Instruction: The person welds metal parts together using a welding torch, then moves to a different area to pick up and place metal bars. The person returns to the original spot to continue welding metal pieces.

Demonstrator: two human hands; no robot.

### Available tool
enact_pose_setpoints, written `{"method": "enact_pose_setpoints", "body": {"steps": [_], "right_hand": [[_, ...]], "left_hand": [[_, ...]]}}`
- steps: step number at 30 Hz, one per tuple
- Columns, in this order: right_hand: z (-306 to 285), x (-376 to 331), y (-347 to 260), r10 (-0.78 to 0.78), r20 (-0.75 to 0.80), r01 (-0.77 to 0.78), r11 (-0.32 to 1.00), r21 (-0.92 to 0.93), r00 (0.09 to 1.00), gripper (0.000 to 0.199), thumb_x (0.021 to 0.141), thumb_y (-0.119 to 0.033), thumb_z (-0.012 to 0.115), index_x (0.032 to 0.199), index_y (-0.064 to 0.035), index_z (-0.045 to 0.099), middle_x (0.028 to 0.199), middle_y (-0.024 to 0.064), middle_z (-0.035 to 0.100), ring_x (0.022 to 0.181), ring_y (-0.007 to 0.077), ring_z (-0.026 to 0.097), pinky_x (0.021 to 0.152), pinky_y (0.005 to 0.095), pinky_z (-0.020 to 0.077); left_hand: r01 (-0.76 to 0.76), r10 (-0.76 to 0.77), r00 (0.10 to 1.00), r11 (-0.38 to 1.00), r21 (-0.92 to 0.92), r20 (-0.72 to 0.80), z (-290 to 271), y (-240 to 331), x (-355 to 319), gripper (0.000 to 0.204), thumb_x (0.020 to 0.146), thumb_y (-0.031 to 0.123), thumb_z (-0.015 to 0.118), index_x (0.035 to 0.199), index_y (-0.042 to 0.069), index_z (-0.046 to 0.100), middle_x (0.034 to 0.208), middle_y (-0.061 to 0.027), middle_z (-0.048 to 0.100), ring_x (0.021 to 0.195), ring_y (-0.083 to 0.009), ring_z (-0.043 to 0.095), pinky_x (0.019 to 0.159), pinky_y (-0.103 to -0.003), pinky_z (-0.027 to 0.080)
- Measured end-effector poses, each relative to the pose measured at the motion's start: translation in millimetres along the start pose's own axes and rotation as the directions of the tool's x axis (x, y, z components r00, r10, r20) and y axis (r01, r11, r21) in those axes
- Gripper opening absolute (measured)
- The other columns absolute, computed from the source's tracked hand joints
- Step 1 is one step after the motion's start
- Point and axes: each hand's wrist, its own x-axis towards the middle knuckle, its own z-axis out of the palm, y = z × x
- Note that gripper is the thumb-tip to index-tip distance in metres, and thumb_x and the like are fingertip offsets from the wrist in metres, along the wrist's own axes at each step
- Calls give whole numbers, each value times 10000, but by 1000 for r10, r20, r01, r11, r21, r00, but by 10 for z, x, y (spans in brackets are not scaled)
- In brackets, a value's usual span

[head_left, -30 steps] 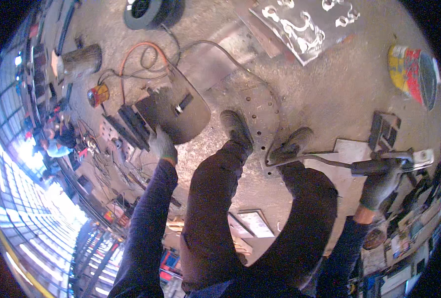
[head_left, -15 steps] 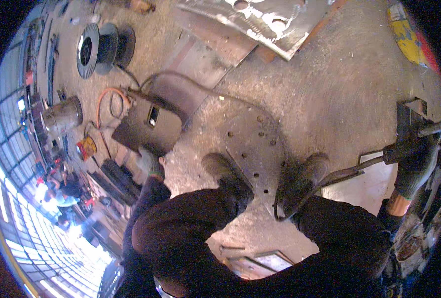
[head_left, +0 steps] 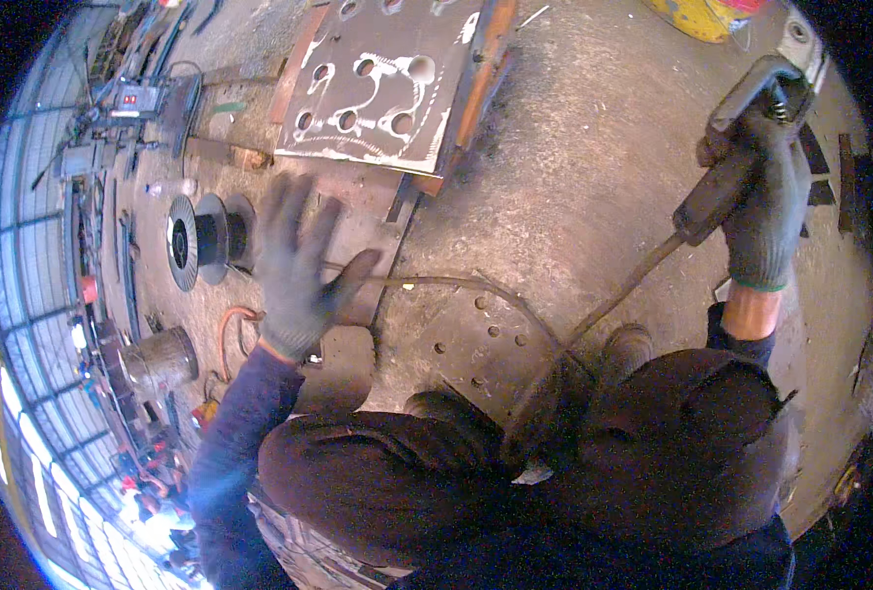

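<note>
My left hand [head_left: 294, 270], in a grey knit glove, is raised with its fingers spread and nothing in them. Below it on the floor lies a dark welding hand shield [head_left: 343, 364] with a small window, partly covered by the hand. On the right, my gloved right hand [head_left: 766, 197] is closed around a cabled clamp [head_left: 714, 202] with a black grip, and metal parts and a spring show at its upper end. From the grip, a dark cable [head_left: 625, 295] runs down toward my feet. Whether the clamp bites on anything is unclear.
A steel plate with several round holes [head_left: 368, 108] lies ahead on other plates. Another holed plate [head_left: 456, 329] is by my shoes. At left stand a wire spool [head_left: 196, 241] and a metal can [head_left: 161, 359]. A yellow bucket [head_left: 692, 18] sits far right; a cable [head_left: 446, 280] crosses the floor.
My left hand has risen from the edge of the welding hand shield and opened. My right hand has moved up and forward with the clamp. The view has shifted.
</note>
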Motion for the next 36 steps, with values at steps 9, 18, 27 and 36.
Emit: {"method": "enact_pose_setpoints", "body": {"steps": [9,18,27,36], "right_hand": [[-227,-278,146,170,-103,-166,985,43,980,220,919,-218,646,946,-1,641,731,85,647,596,193,632,555,316,513],[-407,-262,264,202,-71,-201,979,24,977,190,913,-184,654,994,-13,636,750,78,650,597,182,639,535,312,513],[-653,-212,200,215,-89,-215,977,15,972,195,943,-174,665,1064,-27,628,795,81,667,593,183,641,536,301,533],[-774,-97,276,237,-175,-241,971,-2,956,207,964,-171,641,1124,-75,550,735,42,594,507,131,543,450,284,481]], "left_hand": [[211,-211,977,976,48,-23,707,587,1086,967,823,454,791,1469,-125,365,1487,-340,400,1441,-528,303,1198,-635,221],[299,-299,954,954,-28,18,672,638,1285,968,762,340,837,1476,-110,364,1521,-338,367,1447,-526,301,1214,-549,281],[279,-279,960,960,-15,26,627,642,1356,916,772,339,817,1449,-120,405,1487,-338,421,1435,-504,344,1182,-537,345],[299,-293,951,953,-45,99,611,606,1468,888,802,370,774,1469,-92,414,1508,-346,416,1424,-520,372,1201,-560,293]]}}
